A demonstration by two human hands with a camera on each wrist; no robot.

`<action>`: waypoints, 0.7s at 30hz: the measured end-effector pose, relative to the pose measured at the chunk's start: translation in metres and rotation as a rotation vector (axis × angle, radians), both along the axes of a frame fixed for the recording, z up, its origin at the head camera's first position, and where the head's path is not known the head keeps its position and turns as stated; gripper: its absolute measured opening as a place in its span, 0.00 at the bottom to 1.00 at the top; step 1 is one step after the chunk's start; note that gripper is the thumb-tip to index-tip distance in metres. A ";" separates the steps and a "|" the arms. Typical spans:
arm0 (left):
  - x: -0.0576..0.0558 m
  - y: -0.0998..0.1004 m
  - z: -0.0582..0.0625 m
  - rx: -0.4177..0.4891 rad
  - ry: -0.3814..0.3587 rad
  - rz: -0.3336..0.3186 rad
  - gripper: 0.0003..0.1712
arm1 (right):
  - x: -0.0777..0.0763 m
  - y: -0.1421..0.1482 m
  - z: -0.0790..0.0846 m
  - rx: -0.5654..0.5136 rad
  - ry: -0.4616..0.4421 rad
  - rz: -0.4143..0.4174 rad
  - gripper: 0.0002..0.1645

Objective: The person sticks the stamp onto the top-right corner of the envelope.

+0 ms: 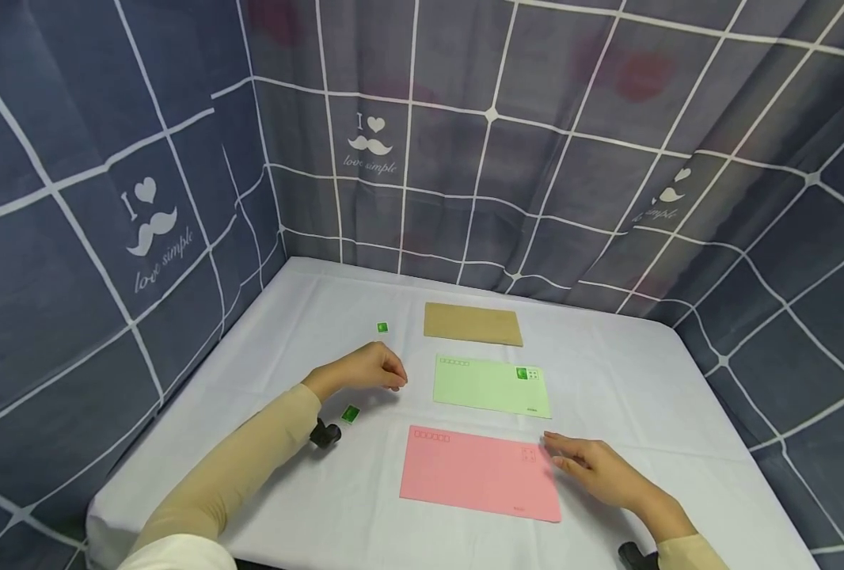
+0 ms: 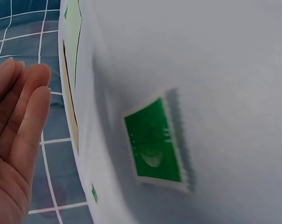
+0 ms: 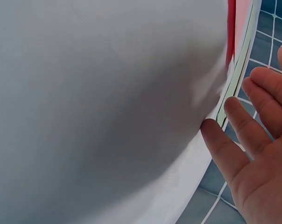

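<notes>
My left hand (image 1: pixel 365 368) hovers over the table's left part with its fingers loosely bent; the left wrist view shows nothing held. Nearest to it lies a green postage stamp (image 1: pixel 351 414) with a white perforated edge, seen large in the left wrist view (image 2: pixel 152 142). A second green stamp (image 1: pixel 382 327) lies farther back. At the right edge of a pink envelope (image 1: pixel 475 475), my right hand (image 1: pixel 600 471) has its fingers relaxed and holds nothing; whether the fingertips touch the paper I cannot tell. A pale green envelope (image 1: pixel 486 388) bears a green stamp (image 1: pixel 522 374) at its upper right.
Behind the green envelope lies a brown envelope (image 1: pixel 472 323). A white cloth (image 1: pixel 629 372) covers the table. Dark grid-patterned curtains (image 1: pixel 450 142) enclose its back and sides. Black wrist cameras (image 1: pixel 325 433) sit at both wrists.
</notes>
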State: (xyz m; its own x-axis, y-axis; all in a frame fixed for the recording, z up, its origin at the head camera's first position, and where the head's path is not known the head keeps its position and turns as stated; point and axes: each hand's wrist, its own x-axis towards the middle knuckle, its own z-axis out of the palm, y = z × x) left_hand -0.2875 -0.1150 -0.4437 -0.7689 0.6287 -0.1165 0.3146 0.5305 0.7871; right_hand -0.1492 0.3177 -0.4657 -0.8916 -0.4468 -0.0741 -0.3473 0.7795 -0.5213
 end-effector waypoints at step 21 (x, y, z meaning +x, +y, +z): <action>0.017 -0.039 -0.012 -0.036 0.061 0.020 0.06 | 0.016 -0.007 -0.009 0.029 0.076 0.059 0.26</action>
State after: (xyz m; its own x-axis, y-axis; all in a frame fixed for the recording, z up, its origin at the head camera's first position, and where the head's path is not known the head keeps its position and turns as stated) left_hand -0.2701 -0.1544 -0.4554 -0.7876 0.6094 -0.0916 0.3500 0.5648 0.7473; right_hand -0.1332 0.3108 -0.4751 -0.8674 -0.4972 -0.0208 -0.4306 0.7709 -0.4694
